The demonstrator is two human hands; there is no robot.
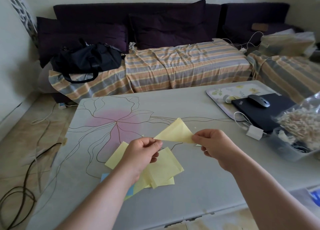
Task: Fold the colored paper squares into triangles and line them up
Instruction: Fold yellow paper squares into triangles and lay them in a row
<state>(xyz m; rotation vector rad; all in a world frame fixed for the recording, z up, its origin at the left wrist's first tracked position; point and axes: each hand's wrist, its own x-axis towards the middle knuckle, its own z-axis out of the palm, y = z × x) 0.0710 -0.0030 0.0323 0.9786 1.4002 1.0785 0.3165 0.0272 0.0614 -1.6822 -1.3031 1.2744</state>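
Both hands up, yellow triangle (175, 131) between them.
Left hand (144, 153) and right hand (213, 145) pinch its corners above the table (199, 186); I see loose yellow squares (162, 167) underneath.

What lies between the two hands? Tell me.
The head view shows a yellow paper triangle spanning the gap: the left hand pinches its left corner and the right hand its right corner, above the table.
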